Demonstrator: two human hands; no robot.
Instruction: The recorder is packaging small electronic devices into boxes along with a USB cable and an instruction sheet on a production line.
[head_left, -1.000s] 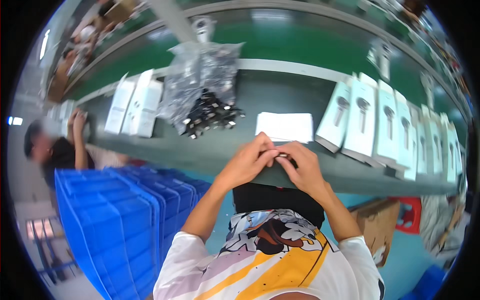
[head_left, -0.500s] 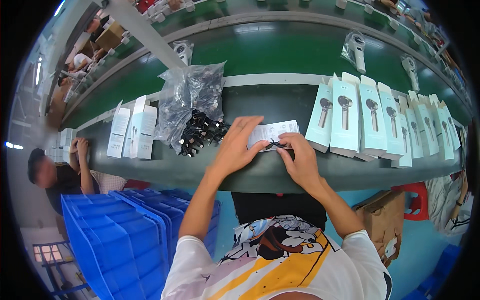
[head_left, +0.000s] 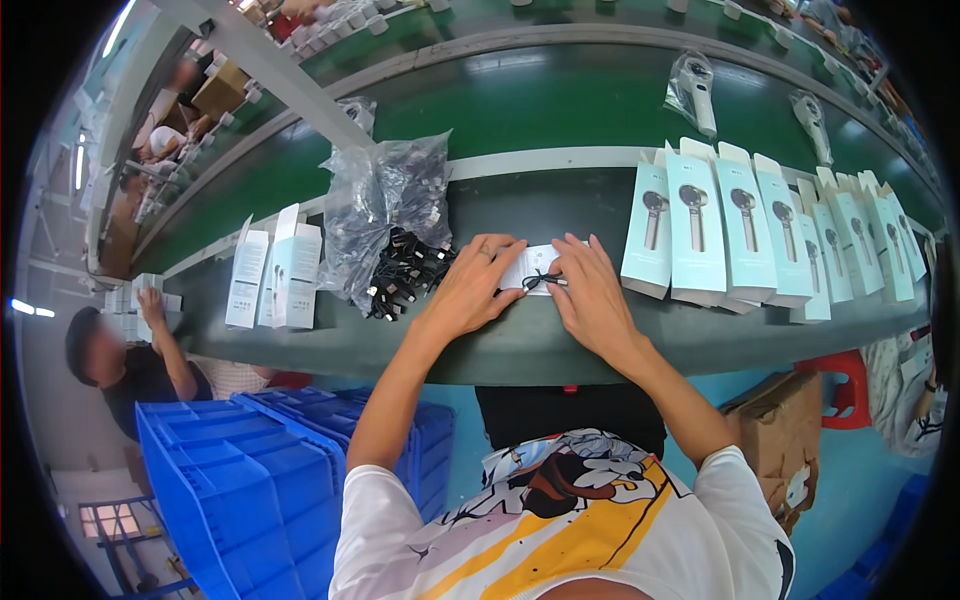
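Note:
A folded white paper leaflet [head_left: 524, 262] lies on the dark bench between my two hands. On it rests a short black cable [head_left: 540, 281], loosely coiled. My left hand [head_left: 474, 287] grips the leaflet's left side, its fingers along the far edge and the thumb low near the cable. From the other side my right hand [head_left: 592, 292] holds the leaflet's right part, fingers side by side over it and thumb close to the cable. Left of my left hand, a pile of black cables [head_left: 408, 270] spills from a clear plastic bag [head_left: 385, 190].
Several open pale-green boxes [head_left: 697, 225] stand in a row at right; more boxes [head_left: 297, 277] stand at left. Bagged white handheld devices [head_left: 697, 95] lie on the green conveyor [head_left: 540, 105]. Blue crates [head_left: 235, 480] are below left. A co-worker [head_left: 140, 365] sits far left.
My right hand has moved further over the leaflet, covering its right side. The cable's loop shows more openly now. The view has shifted slightly; the co-worker's arm has moved.

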